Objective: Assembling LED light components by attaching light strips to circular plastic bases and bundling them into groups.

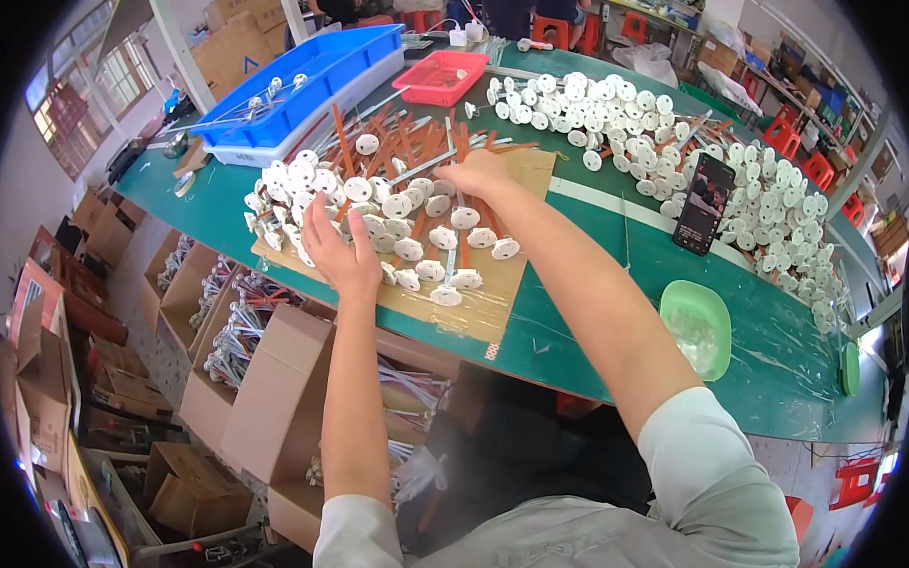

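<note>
Working over a pile of white discs [417, 223] on orange-sleeved rods, lying on a cardboard sheet [494, 310] at the near edge of the green table [593, 319]. Left hand [336, 248] resting open on the pile's near left part, fingers spread, gripping nothing. Right hand [478, 175] reaching to the pile's far side, fingers curled down among the rods; impossible telling whether clamped on one. Sitting behind: blue tray [311, 79], red tray [442, 76]. Lying to the right: more discs [680, 142], a phone [704, 203], a green dish [697, 328]. Standing below the table: cardboard boxes [270, 398].
</note>
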The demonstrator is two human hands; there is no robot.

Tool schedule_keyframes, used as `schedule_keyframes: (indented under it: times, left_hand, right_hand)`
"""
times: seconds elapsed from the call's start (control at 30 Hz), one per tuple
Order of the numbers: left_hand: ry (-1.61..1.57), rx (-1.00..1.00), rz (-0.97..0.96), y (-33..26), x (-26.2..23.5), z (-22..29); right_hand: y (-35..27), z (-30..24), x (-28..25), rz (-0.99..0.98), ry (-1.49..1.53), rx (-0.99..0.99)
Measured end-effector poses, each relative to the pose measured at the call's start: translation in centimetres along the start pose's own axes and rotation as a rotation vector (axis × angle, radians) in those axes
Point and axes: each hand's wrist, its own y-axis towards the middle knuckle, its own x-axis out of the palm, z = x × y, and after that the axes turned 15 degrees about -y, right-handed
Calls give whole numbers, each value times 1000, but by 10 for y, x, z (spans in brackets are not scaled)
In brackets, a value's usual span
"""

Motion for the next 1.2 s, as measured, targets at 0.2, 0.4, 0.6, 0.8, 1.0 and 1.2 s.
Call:
schedule_keyframes:
  times: [0.2,0.4,0.6,0.8,1.0,1.2]
  left_hand:
    - [-16,2,-5,1,-3,3]
    - [-12,23,14,-1,-2,0]
    - [-65,7,34,2,4,-2]
    - [-16,18,43,1,-3,-6]
    - [-22,11,46,0,-5,-3]
    - [-28,-11,31,-1,3,-2]
  right_hand:
    - [33,-23,-6,-131,266,208]
    - [57,-18,13,-63,83,160]
    - [87,17,26,-29,576,281]
    - [67,12,1,-367,1209,356]
    - [52,17,-13,-390,1087,120]
    - [65,-28,-8,-235,586,16]
